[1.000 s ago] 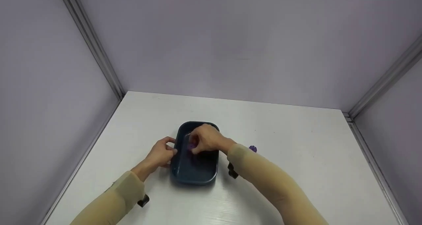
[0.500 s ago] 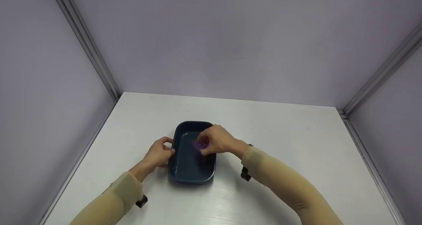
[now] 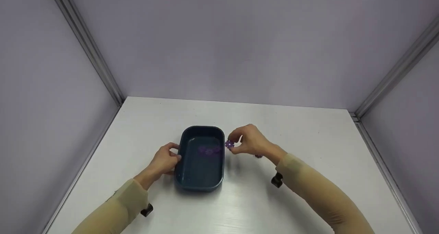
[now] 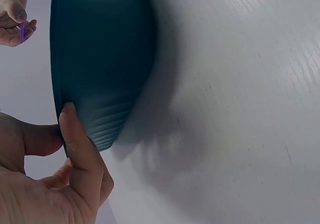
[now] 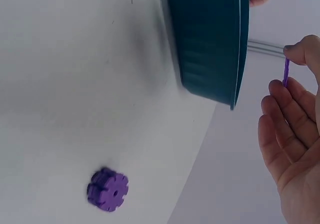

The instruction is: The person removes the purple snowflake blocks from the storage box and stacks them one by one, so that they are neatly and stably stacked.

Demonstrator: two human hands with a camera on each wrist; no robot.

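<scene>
A dark blue rectangular tray [image 3: 187, 179] stands on the white table [image 3: 308, 141]. Purple notched discs [image 3: 208, 150] lie inside it near the far end. My left hand [image 3: 166, 159] grips the tray's left rim [image 4: 62, 119], thumb on the outer wall. My right hand [image 3: 248, 141] hovers just right of the tray and pinches one thin purple disc [image 3: 229, 144] between thumb and forefinger; the same disc [image 5: 286, 71] shows edge-on in the right wrist view. Another purple piece [image 5: 107, 190], thick and notched like stacked discs, lies on the table under my right wrist.
Pale lilac walls with metal corner posts [image 3: 85, 45] close in the table on three sides. Bare tabletop stretches to the right and behind the tray.
My right hand has come out of the tray and moved right, over its right rim, with one purple disc pinched. Left hand unmoved on the rim.
</scene>
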